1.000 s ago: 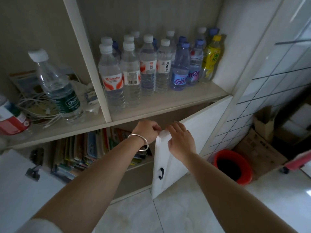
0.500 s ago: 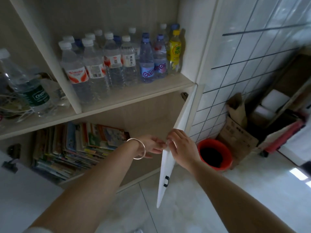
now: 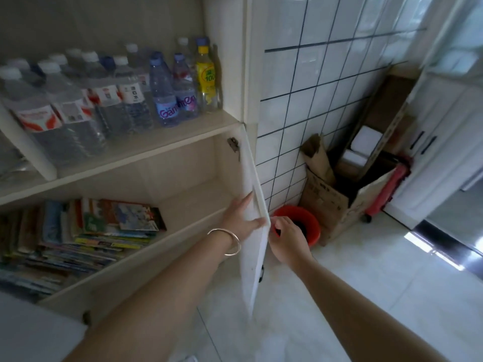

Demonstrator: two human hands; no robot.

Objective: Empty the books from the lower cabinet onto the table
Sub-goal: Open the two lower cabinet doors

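Observation:
The lower cabinet stands open. A stack of colourful books leans and lies on its left half; the right half of the shelf is bare. The white right door is swung far out, seen almost edge-on. My left hand, with a metal bangle on the wrist, presses flat against the door's inner face with straight fingers. My right hand is on the door's outer side near its top edge, its fingers curled at the edge. No table is in view.
Several water and drink bottles fill the shelf above. A red bucket and an open cardboard box stand on the tiled floor by the white tiled wall. The left door's corner sits at bottom left.
The right door has swung from half open to wide open. My left hand has gone from the door's top edge to flat on its inner face. The view has turned right.

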